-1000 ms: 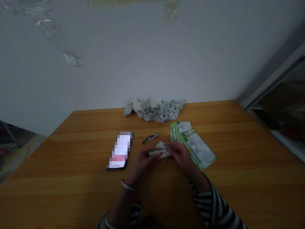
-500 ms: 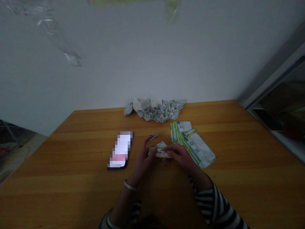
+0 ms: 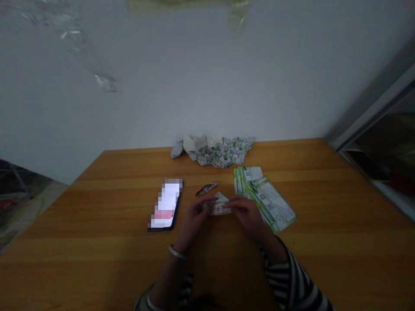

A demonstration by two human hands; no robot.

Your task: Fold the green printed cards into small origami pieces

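Observation:
A small folded paper piece (image 3: pixel 219 204) with green and white print rests just above the wooden table (image 3: pixel 97 242), held between both hands. My left hand (image 3: pixel 194 217), with a bracelet on the wrist, pinches its left end. My right hand (image 3: pixel 246 214), in a striped sleeve, grips its right side with curled fingers. A smaller folded dark paper bit (image 3: pixel 206 188) lies on the table just beyond my left hand.
A phone (image 3: pixel 165 204) with a lit screen lies left of my hands. Several flat green printed leaflets (image 3: pixel 269 199) are fanned out on the right. A heap of folded paper pieces (image 3: pixel 214 151) sits at the table's far edge against the white wall.
My left hand had lifted its fingers toward the small dark paper bit half a second ago; it has come back onto the folded piece. The right hand has barely moved.

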